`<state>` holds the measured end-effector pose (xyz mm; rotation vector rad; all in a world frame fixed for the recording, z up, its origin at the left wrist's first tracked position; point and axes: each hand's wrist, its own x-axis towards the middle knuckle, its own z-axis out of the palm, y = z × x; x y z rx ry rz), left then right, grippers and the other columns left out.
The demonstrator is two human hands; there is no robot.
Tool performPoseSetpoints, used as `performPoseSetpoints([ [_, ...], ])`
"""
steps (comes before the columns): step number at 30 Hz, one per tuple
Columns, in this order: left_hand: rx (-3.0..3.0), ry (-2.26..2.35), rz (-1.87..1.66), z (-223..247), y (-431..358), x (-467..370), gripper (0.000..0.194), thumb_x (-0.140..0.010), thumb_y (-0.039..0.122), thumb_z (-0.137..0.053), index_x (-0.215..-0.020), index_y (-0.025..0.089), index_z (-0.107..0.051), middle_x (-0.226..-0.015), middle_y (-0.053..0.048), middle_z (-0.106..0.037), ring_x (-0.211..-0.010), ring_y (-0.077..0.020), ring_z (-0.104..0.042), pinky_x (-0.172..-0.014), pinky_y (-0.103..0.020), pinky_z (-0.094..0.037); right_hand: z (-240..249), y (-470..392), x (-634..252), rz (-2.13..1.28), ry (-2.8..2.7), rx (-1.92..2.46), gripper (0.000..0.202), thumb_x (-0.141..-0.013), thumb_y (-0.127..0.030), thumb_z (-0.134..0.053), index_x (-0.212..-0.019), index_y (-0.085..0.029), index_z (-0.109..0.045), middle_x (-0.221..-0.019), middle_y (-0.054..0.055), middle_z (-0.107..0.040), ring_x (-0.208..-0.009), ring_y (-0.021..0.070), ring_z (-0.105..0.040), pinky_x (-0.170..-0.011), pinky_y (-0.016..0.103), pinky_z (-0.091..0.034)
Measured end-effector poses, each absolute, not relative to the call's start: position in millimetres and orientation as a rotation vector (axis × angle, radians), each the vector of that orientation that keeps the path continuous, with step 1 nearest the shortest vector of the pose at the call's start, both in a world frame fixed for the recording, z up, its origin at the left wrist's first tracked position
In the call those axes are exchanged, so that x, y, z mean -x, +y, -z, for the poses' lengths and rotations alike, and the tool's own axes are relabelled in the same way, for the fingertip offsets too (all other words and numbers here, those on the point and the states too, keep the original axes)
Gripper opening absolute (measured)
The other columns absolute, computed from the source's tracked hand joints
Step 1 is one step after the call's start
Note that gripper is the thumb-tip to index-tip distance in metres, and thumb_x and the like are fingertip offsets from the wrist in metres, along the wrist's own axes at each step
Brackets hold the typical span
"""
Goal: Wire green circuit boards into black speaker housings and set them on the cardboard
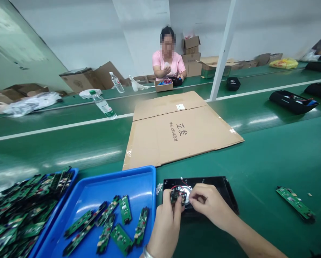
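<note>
Over a black plastic housing I work with both hands. My left hand is closed, thumb and fingers gripping a small dark circuit board above the housing. Behind the board sits a round silver speaker, partly hidden by my fingers. Red wires curve up beside the board. My right hand is pinched at the speaker's right side; whatever its fingertips hold is too small to make out. Tiny white pieces lie just left of the housing.
A blue tray on my left carries several green circuit boards; another blue tray is heaped with more. One board lies at right. Flat cardboard stretches ahead. Black cases stand on the line. A co-worker sits opposite.
</note>
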<state>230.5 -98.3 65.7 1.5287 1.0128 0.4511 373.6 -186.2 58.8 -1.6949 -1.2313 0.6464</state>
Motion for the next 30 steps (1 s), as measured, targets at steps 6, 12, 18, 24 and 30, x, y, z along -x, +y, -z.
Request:
performPoseSetpoints([
  [6, -1.749, 1.055, -0.351, -68.7, -98.3, -230.7, 0.022, -0.085, 0.044, -0.061, -0.093, 0.024, -0.057, -0.065, -0.003, -0.065, -0.057, -0.0232, -0.064, -0.054, -0.028, -0.049, -39.4, -186.3, -363.5, -0.096, -1.589, 1.711, 0.024, -0.090, -0.006, -0.047, -0.069, -0.016, -0.052, -0.068, 0.000, -0.051, -0.065, 0.0116, -0.045, -0.057, 0.022, -0.034],
  [12, -1.781, 1.017, -0.358, -79.3, -99.4, -234.5, 0.016, -0.087, 0.040, -0.058, -0.085, 0.024, -0.057, -0.054, 0.001, -0.057, -0.047, -0.0195, -0.057, -0.047, -0.023, -0.038, -39.4, -188.6, -360.0, 0.049, -1.670, 1.739, 0.030, -0.096, -0.009, -0.041, -0.068, -0.016, -0.049, -0.069, 0.000, -0.048, -0.064, 0.0116, -0.040, -0.054, 0.024, -0.028],
  [18, -1.936, 1.017, -0.325, -78.2, -101.7, -237.0, 0.012, -0.093, 0.029, -0.045, -0.089, 0.023, -0.054, -0.058, -0.001, -0.059, -0.051, -0.0207, -0.061, -0.049, -0.023, -0.041, -37.4, -189.2, -358.7, 0.106, -1.723, 1.775, 0.030, -0.097, -0.009, -0.040, -0.070, -0.015, -0.052, -0.069, 0.001, -0.048, -0.064, 0.0120, -0.039, -0.053, 0.024, -0.026],
  [24, -1.962, 0.999, -0.276, -75.0, -102.3, -237.8, 0.014, -0.095, 0.026, -0.037, -0.093, 0.022, -0.051, -0.061, -0.002, -0.062, -0.054, -0.0213, -0.064, -0.051, -0.025, -0.047, -38.2, -189.4, -358.5, 0.131, -1.719, 1.769, 0.031, -0.097, -0.010, -0.041, -0.068, -0.015, -0.051, -0.068, 0.002, -0.049, -0.063, 0.0119, -0.040, -0.053, 0.024, -0.026],
  [30, -1.675, 0.950, -0.433, -70.8, -105.0, -235.7, 0.019, -0.091, 0.040, -0.049, -0.093, 0.022, -0.054, -0.076, -0.006, -0.067, -0.063, -0.0223, -0.068, -0.058, -0.034, -0.059, -36.7, -189.6, -359.9, -0.018, -1.489, 1.634, 0.017, -0.097, -0.012, -0.048, -0.082, -0.016, -0.057, -0.074, 0.001, -0.056, -0.067, 0.0117, -0.045, -0.060, 0.024, -0.037],
])
